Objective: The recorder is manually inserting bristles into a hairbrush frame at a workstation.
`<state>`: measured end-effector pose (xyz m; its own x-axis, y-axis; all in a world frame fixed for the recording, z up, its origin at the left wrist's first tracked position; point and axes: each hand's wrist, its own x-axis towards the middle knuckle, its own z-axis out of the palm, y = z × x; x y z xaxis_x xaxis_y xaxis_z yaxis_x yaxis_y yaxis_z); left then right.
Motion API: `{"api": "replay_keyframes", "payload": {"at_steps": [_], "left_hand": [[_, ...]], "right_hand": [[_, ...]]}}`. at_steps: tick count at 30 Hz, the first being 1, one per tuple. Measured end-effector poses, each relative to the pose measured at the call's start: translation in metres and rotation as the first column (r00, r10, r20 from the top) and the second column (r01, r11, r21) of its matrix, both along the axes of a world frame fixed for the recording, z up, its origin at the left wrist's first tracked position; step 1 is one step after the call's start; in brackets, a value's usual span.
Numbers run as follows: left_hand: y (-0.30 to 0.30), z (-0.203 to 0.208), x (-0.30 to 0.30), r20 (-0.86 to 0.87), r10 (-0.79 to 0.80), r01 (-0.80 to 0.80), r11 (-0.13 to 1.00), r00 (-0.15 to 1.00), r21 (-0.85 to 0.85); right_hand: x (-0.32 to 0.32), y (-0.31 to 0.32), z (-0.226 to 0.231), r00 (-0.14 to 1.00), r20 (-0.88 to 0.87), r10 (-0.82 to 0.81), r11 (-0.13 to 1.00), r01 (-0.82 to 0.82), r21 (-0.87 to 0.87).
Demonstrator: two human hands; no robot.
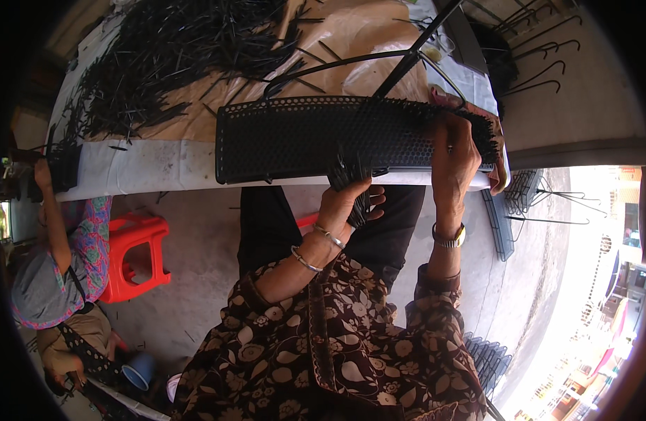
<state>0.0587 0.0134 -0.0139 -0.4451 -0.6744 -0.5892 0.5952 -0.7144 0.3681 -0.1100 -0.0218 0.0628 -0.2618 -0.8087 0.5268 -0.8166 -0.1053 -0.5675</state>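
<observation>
A long black perforated panel with rows of small holes lies across the near edge of the table in front of me. My left hand is closed round a bundle of thin black strips, their ends fanning out against the panel's lower edge. Over the panel's right part, my right hand has its fingers pinched together at the surface; whatever sits between the fingertips is hidden. Short black spiky ends stand up thickly at the panel's right end, beside that hand.
Black metal bars rise behind the panel. A large heap of loose black strips covers the table's far left, over brown sheeting. Another person sits at left near a red stool. Wire racks stand at right.
</observation>
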Motion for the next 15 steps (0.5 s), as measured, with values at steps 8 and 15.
{"api": "replay_keyframes", "payload": {"at_steps": [8,15], "left_hand": [[0.001,0.003,0.001,0.074,-0.048,0.044,0.998,0.996,0.054],[-0.001,0.011,-0.001,0.051,-0.056,0.055,0.998,0.997,0.033]], "right_hand": [[-0.01,-0.035,-0.034,0.998,0.01,-0.069,0.996,0.069,-0.053],[-0.012,-0.04,-0.043,0.96,-0.281,-0.008,0.998,0.024,0.056]]}}
